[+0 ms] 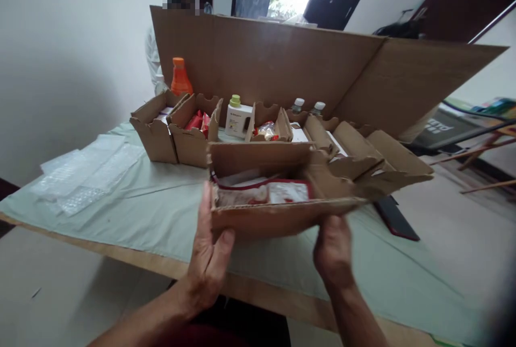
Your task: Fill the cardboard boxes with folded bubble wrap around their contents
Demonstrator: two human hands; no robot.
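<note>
Between my two hands, above the table's front edge, is a cardboard box (278,221) with an open top. Inside it lie red-edged packets (288,191) in clear wrapping. My left hand (209,258) grips the box's left end, thumb on the front wall. The lower right of the same box is held by my right hand (334,247), its fingers partly hidden beneath. Behind stands a row of similar boxes, one with red packets (197,121), another with a gold and red packet (267,131). A white bottle with a green cap (237,118) stands among them.
A tall cardboard panel (282,62) stands behind the boxes, with an orange bottle (180,78) before it at the left. Bubble wrap (88,170) lies on the left of the green-covered table (161,212). A dark flat object (397,218) lies right. Another person is behind the panel.
</note>
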